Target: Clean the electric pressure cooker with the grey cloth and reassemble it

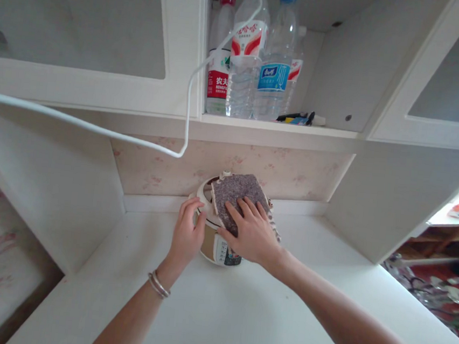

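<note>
A white and gold electric pressure cooker (208, 241) stands on the white counter near the back wall, its control panel facing me. A grey-brown cloth (234, 187) with a pale fringed edge is draped over its lid and hides most of the top. My right hand (250, 231) lies flat on this cloth with the fingers spread. At the cooker's left side is my left hand (188, 227), its fingers slightly bent and the thumb apart. Its fingertips are at the lid's rim; whether they press on it I cannot tell. A bracelet (158, 285) circles the left wrist.
Above, an open cabinet shelf (258, 124) carries several plastic bottles (245, 65) and small items (299, 118). A white cable (135, 140) hangs in front from the upper left. White side panels (398, 193) flank the white counter (215, 316).
</note>
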Demonstrator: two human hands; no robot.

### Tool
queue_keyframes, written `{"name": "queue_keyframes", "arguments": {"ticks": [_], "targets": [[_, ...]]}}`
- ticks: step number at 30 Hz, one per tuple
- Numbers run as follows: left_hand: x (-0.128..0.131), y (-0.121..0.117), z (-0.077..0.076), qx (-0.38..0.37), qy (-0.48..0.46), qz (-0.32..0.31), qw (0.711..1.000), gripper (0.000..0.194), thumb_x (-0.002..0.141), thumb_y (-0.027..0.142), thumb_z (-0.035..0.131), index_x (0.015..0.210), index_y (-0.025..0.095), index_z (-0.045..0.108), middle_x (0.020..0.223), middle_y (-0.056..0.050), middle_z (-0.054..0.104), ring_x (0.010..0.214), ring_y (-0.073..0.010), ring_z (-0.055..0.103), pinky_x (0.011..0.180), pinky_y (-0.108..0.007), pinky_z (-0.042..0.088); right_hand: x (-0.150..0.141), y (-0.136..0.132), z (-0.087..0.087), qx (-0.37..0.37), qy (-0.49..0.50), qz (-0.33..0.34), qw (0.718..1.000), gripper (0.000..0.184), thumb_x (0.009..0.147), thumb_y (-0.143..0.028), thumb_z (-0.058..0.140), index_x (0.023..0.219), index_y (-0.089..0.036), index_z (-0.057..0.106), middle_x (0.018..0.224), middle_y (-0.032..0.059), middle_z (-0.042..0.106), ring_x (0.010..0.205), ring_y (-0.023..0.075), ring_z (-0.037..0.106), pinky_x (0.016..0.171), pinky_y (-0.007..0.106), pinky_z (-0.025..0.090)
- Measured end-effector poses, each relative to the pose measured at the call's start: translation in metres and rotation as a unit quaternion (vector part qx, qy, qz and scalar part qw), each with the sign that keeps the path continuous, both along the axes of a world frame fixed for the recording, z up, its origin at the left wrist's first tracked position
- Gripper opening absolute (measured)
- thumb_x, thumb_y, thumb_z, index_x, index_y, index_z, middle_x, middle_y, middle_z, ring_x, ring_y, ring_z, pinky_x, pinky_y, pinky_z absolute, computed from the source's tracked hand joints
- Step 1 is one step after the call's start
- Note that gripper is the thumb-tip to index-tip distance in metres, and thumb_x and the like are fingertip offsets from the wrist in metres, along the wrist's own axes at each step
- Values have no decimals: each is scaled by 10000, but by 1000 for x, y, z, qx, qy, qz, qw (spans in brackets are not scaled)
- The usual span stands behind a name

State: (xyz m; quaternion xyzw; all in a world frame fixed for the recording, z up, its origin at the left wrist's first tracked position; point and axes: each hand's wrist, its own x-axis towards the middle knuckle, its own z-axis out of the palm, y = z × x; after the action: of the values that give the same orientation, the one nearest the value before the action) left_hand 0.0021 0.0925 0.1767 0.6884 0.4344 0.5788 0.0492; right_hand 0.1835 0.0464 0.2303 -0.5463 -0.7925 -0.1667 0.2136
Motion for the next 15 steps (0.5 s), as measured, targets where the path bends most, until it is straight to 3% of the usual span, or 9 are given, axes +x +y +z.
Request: {"name": "queue_keyframes", "arguments": {"ticks": [4, 8, 11, 13, 15], "targets": [[18, -17, 36, 5, 99, -35, 995, 211, 932, 256, 404, 1045, 209, 575, 1206, -75, 562, 1170, -184, 501, 1051, -361, 371, -20, 13, -4, -6, 9, 83, 997, 602, 825, -428, 529, 1360, -161, 458, 1396, 143, 451, 1316, 291, 341, 1119, 468, 160], [39, -7, 66, -60, 241, 17, 968, 305, 929, 370, 392, 1047, 205, 620, 1184, -82, 607, 1215, -248, 465, 1069, -422, 313, -34, 30, -6, -3, 12, 143, 990, 662, 776, -369, 576, 1362, -89, 445, 1375, 165, 473, 1297, 292, 361, 1133, 434, 162], [58, 3, 85, -173, 333, 48, 926, 566, 848, 609, 408, 1146, 164, 592, 1216, -172, 573, 1213, -363, 461, 988, -496, 356, -39, 35, -8, 1, 32, 164, 986, 637, 797, -361, 566, 1377, -135, 431, 1432, 141, 413, 1312, 329, 331, 1113, 488, 190], [69, 10, 93, -245, 356, 58, 900, 769, 766, 738, 389, 1206, 128, 551, 1259, -236, 518, 1170, -416, 489, 913, -503, 402, -36, 31, -10, -16, 52, 198, 979, 544, 822, -333, 546, 1332, -153, 483, 1391, 127, 468, 1277, 319, 387, 1090, 486, 247], [73, 19, 94, -271, 360, 78, 889, 871, 717, 786, 390, 1234, 97, 517, 1302, -271, 466, 1156, -438, 496, 897, -503, 408, -28, 19, -12, -45, 79, 263, 960, 409, 862, -298, 508, 1241, -154, 560, 1286, 113, 566, 1202, 269, 479, 1041, 413, 344]]}}
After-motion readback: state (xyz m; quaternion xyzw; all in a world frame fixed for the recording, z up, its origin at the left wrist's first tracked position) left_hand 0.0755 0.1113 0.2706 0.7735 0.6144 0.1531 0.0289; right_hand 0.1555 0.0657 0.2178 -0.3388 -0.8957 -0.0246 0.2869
